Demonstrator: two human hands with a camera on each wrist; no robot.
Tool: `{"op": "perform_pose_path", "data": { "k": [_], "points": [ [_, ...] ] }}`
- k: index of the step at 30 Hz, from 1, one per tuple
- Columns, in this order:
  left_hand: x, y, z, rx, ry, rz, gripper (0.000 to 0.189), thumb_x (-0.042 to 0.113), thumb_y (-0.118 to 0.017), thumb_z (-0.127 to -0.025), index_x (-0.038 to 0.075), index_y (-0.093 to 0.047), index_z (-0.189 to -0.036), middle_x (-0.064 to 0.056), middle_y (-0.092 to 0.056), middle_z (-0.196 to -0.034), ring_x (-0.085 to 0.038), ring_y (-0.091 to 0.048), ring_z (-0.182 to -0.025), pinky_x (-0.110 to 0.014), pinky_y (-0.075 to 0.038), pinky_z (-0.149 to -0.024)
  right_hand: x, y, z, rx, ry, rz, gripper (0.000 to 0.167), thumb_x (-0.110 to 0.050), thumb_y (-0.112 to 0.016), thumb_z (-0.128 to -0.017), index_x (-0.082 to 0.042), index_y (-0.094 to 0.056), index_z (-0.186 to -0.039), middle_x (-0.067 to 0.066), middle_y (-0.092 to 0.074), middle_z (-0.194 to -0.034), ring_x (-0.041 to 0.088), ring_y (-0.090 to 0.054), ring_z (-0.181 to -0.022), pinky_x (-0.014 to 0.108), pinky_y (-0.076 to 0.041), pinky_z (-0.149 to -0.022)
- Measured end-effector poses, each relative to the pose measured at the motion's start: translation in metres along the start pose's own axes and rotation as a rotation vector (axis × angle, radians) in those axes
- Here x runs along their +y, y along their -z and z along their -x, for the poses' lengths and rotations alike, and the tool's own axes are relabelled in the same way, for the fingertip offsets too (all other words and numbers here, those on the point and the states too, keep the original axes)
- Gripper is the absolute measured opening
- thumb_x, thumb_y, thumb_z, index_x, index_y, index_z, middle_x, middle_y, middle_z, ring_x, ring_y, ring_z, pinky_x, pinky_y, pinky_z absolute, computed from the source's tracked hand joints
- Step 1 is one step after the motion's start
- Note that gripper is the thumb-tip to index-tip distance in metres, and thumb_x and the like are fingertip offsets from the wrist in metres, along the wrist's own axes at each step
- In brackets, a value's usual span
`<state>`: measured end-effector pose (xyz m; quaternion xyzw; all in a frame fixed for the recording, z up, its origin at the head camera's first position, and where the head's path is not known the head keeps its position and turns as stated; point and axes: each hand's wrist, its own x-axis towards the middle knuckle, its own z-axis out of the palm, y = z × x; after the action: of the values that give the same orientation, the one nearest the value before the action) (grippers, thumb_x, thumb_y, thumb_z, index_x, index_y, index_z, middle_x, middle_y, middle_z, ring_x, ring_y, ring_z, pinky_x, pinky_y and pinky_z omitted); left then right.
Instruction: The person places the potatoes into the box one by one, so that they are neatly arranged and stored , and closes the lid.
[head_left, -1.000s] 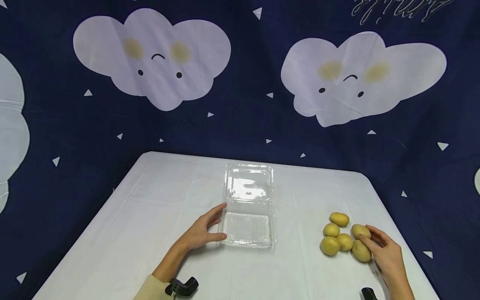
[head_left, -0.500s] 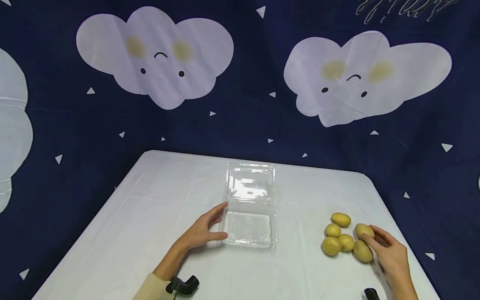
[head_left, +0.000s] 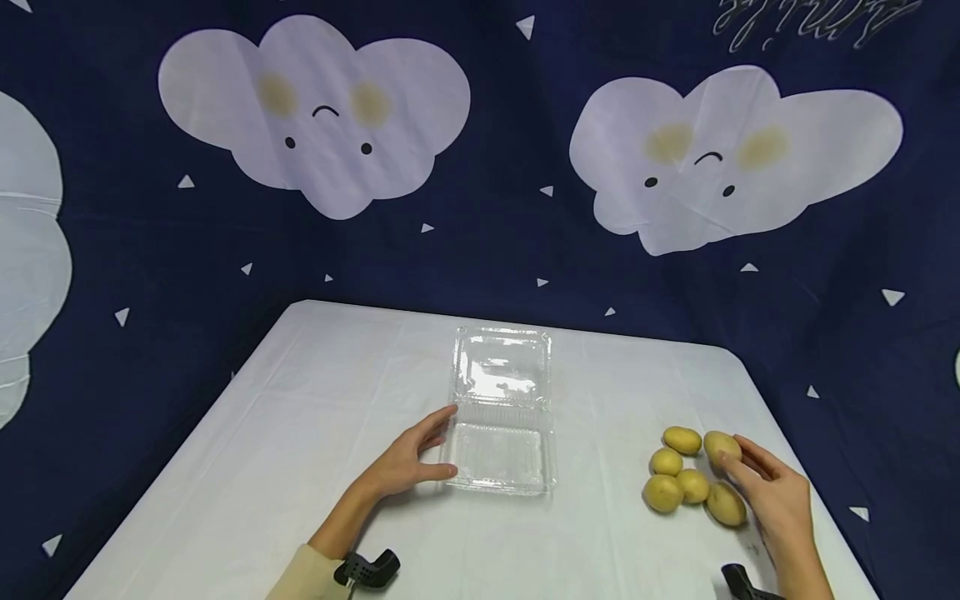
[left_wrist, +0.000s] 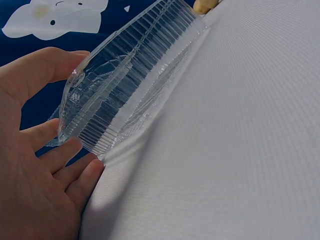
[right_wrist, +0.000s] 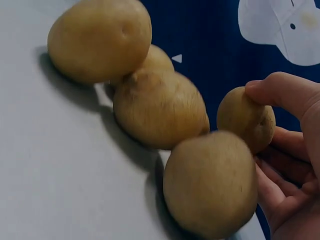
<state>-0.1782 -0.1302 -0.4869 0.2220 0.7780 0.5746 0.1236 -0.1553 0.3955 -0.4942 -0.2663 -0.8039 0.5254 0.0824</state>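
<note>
In the head view my right hand [head_left: 778, 498] pinches a potato [head_left: 722, 447] between thumb and fingers, at the right of a small group. The right wrist view shows that held potato [right_wrist: 245, 120] with the thumb on its upper side and the fingers behind it. Close by lie several other yellow potatoes, among them a nearer one [head_left: 726, 504] and an oblong one [head_left: 682, 440]. My left hand [head_left: 401, 462] touches the left side of a clear plastic clamshell box [head_left: 498, 458], its thumb and fingers spread along the rim. The box's lid [head_left: 501, 367] lies folded back, away from me.
A white cloth covers the table [head_left: 600, 533]. Behind it hangs a dark blue curtain [head_left: 495, 250] printed with clouds and small triangles. A black wrist-worn device [head_left: 367, 570] sits on my left wrist, and another [head_left: 738, 581] shows by the right.
My right hand has moved the pinched potato away from me, off the nearer potato and beside the oblong one. The left hand stays at the box.
</note>
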Motion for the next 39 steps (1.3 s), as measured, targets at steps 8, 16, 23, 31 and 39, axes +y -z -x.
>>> {"op": "perform_pose_path", "data": {
  "k": [8, 16, 23, 31, 39],
  "points": [
    [0.0, -0.002, -0.001, -0.002, 0.024, 0.013, 0.088, 0.015, -0.076, -0.078, 0.012, -0.025, -0.15, -0.017, -0.026, -0.155, -0.038, -0.03, -0.141, -0.046, -0.03, -0.118, -0.014, -0.007, 0.006, -0.016, 0.028, 0.028, 0.066, -0.046, -0.077, -0.074, -0.028, -0.055, -0.133, -0.029, -0.06, -0.103, -0.009, -0.046, -0.108, -0.003, -0.037, -0.071],
    [0.001, 0.0, 0.001, 0.005, 0.011, 0.012, 0.087, 0.014, -0.076, -0.078, 0.01, -0.025, -0.149, -0.016, -0.025, -0.155, -0.037, -0.027, -0.142, -0.046, -0.029, -0.118, -0.027, -0.026, 0.011, -0.073, 0.163, 0.062, 0.061, -0.045, -0.071, -0.08, -0.026, -0.053, -0.135, -0.027, -0.06, -0.116, -0.01, -0.043, -0.117, 0.006, -0.032, -0.102],
    [0.001, 0.001, 0.001, -0.006, 0.013, 0.009, 0.088, 0.014, -0.076, -0.078, 0.01, -0.024, -0.15, -0.019, -0.025, -0.155, -0.038, -0.029, -0.141, -0.047, -0.03, -0.117, -0.038, -0.043, 0.013, -0.085, 0.18, 0.026, 0.061, -0.039, -0.075, -0.078, -0.019, -0.056, -0.132, -0.024, -0.062, -0.109, -0.011, -0.045, -0.109, 0.023, -0.038, -0.109],
    [-0.001, 0.0, -0.002, -0.009, 0.006, -0.003, 0.089, 0.019, -0.077, -0.078, 0.011, -0.025, -0.15, -0.016, -0.026, -0.155, -0.037, -0.03, -0.141, -0.045, -0.031, -0.117, -0.042, -0.054, 0.016, -0.112, 0.237, 0.046, 0.059, -0.039, -0.075, -0.078, -0.018, -0.058, -0.13, -0.019, -0.064, -0.114, -0.009, -0.05, -0.106, 0.004, -0.041, -0.089],
    [-0.002, -0.002, -0.002, 0.001, 0.012, 0.019, 0.087, 0.012, -0.076, -0.077, 0.01, -0.026, -0.149, -0.016, -0.027, -0.155, -0.037, -0.029, -0.141, -0.046, -0.03, -0.117, -0.047, -0.072, 0.02, -0.185, 0.25, 0.019, 0.06, -0.041, -0.075, -0.078, -0.017, -0.058, -0.13, -0.015, -0.064, -0.116, -0.007, -0.058, -0.1, 0.002, -0.048, -0.08]
  ]
}}
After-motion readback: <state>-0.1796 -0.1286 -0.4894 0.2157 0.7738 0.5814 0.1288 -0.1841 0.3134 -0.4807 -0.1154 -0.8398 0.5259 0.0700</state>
